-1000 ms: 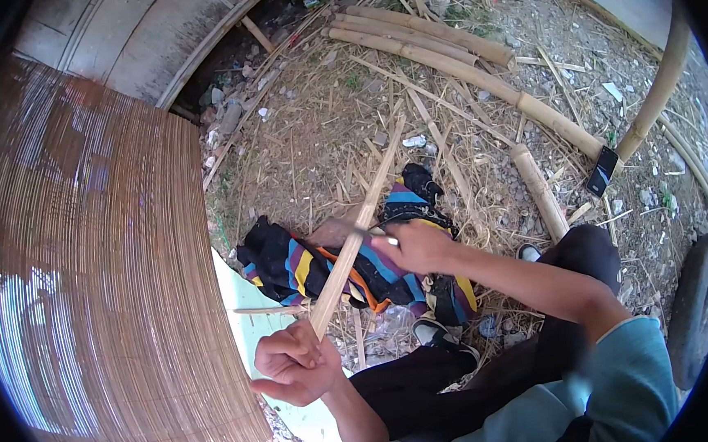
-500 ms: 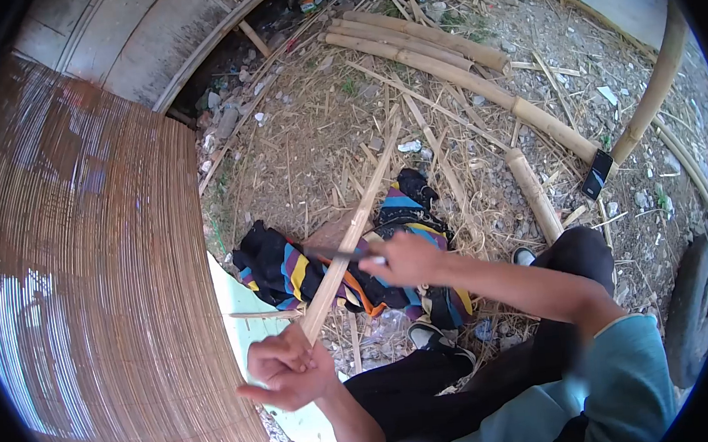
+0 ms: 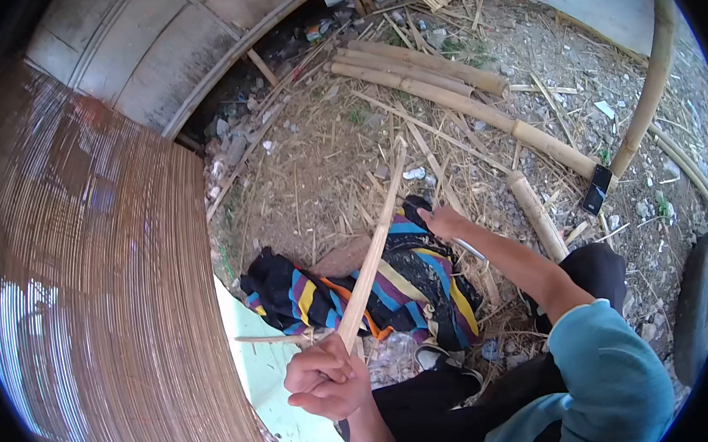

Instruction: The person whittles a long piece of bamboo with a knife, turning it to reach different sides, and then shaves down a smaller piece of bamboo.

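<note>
A long, pale bamboo strip (image 3: 373,257) slants up and away from my left hand (image 3: 328,379), whose fingers are closed around its lower end. My right hand (image 3: 446,221) is closed on a knife (image 3: 471,250), to the right of the strip's upper part and apart from it. The light handle end juts out below that hand, while the blade is hard to make out against the dark cloth. Beneath the strip lies a striped cloth (image 3: 399,279) in black, blue, yellow and purple, bunched over the ground in front of my legs.
At left stands a slatted bamboo screen (image 3: 130,302). Bamboo poles (image 3: 444,96) lie on the littered ground at the back, and a shorter bamboo piece (image 3: 537,215) rests nearer me. A phone (image 3: 598,189) leans by an upright pole (image 3: 644,90). A tyre (image 3: 697,312) is at far right.
My right hand has moved with the knife from the middle of the strip toward its far end and off to the right. My left hand keeps hold; the strip now stands slightly steeper.
</note>
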Action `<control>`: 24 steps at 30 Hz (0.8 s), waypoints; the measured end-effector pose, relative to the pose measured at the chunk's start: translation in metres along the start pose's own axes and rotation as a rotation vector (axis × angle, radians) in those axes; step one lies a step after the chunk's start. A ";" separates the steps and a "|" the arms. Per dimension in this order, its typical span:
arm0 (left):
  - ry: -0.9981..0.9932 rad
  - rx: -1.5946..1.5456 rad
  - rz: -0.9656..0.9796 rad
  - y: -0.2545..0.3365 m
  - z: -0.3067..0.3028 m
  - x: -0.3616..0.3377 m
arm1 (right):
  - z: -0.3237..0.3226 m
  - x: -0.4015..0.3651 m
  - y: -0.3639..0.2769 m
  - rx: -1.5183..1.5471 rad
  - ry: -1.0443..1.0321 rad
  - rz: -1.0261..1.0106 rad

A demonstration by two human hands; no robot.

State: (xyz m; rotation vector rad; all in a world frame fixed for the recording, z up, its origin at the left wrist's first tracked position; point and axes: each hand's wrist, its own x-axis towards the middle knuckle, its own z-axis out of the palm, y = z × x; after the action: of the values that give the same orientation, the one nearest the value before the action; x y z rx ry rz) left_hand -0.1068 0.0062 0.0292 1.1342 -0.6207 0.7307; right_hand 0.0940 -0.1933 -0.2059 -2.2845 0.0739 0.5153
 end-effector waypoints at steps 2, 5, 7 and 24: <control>0.091 -0.057 -0.011 -0.004 -0.009 0.013 | 0.013 -0.019 0.021 -0.085 0.186 -0.071; 0.215 -0.078 -0.022 -0.004 -0.023 0.029 | 0.046 -0.045 0.046 0.198 0.053 0.180; 0.248 -0.142 0.002 -0.006 -0.031 0.041 | 0.095 -0.053 0.097 0.344 0.028 0.295; 0.373 -0.143 -0.064 -0.005 -0.052 0.048 | 0.031 -0.154 -0.101 0.627 0.021 -0.532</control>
State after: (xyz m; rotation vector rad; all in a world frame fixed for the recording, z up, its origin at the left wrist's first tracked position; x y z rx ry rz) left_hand -0.0696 0.0645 0.0471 0.8531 -0.3139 0.8046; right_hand -0.0363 -0.1177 -0.0960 -1.6025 -0.3136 0.1505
